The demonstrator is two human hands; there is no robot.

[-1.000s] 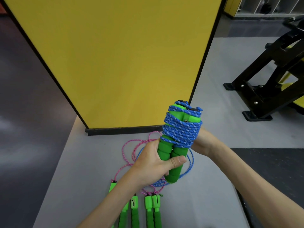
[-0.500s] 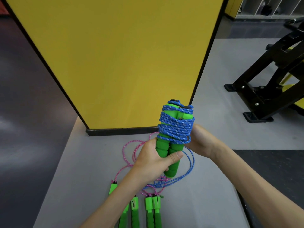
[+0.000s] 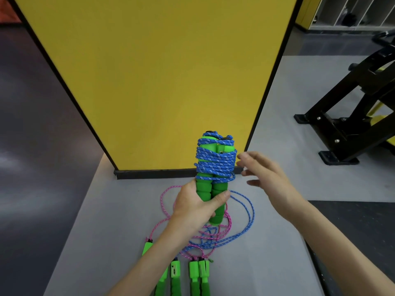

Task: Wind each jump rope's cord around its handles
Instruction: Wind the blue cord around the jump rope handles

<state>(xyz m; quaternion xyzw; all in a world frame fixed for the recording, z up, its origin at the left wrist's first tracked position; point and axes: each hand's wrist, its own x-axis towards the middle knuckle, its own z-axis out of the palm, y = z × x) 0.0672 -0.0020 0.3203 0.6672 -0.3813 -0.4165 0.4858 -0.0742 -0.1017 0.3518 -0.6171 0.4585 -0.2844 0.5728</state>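
Note:
My left hand (image 3: 195, 207) grips a pair of green foam handles (image 3: 210, 194) held upright above the grey table (image 3: 106, 227). Blue cord (image 3: 215, 164) is wound many times around their upper half. My right hand (image 3: 264, 179) hovers just right of the wound cord with its fingers spread, holding nothing. Loose blue cord (image 3: 248, 214) and pink cord (image 3: 165, 207) lie tangled on the table below. Several more green handles (image 3: 197, 276) lie side by side at the near edge.
A tall yellow panel (image 3: 162, 77) with a black frame stands at the table's far edge. A black and yellow gym machine (image 3: 350, 116) stands on the floor to the right. Dark floor lies to the left.
My right hand has let go of the wound cord and moved out to the right, its fingers now spread. The handle bundle stays upright in my left hand.

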